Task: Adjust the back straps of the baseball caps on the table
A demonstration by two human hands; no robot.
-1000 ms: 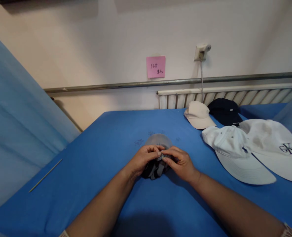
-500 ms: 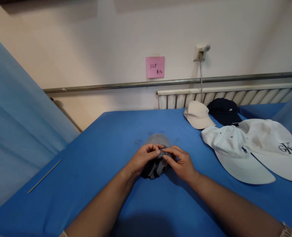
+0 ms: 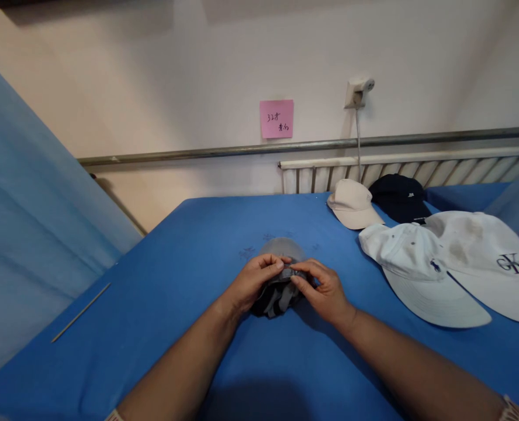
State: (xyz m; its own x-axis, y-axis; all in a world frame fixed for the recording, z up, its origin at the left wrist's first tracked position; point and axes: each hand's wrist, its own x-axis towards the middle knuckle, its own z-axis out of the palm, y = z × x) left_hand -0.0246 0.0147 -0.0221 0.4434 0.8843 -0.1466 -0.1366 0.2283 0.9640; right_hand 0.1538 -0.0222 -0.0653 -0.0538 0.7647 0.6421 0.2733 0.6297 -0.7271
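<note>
A grey cap (image 3: 281, 247) lies on the blue-covered table in front of me, its dark inside turned toward me and its brim out of sight. My left hand (image 3: 259, 278) pinches the cap's edge at the back strap from the left, thumb against fingers. From the right, my right hand (image 3: 323, 286) grips the same strap area between thumb and index finger. The fingertips of both hands nearly meet there. Part of the strap and any buckle on it are hidden by the fingers.
To the right lie a cream cap (image 3: 351, 202), a navy cap (image 3: 398, 196), a pale cap with a small logo (image 3: 411, 251) and a stained white cap (image 3: 478, 240). A thin stick (image 3: 80, 313) rests at the left. Blue curtain (image 3: 31, 204), wall rail (image 3: 198, 153) and radiator (image 3: 321, 175) border the table.
My left thumb has shifted slightly up and away from the right fingertips, baring more of the strap. The cap and the other things stay in place.
</note>
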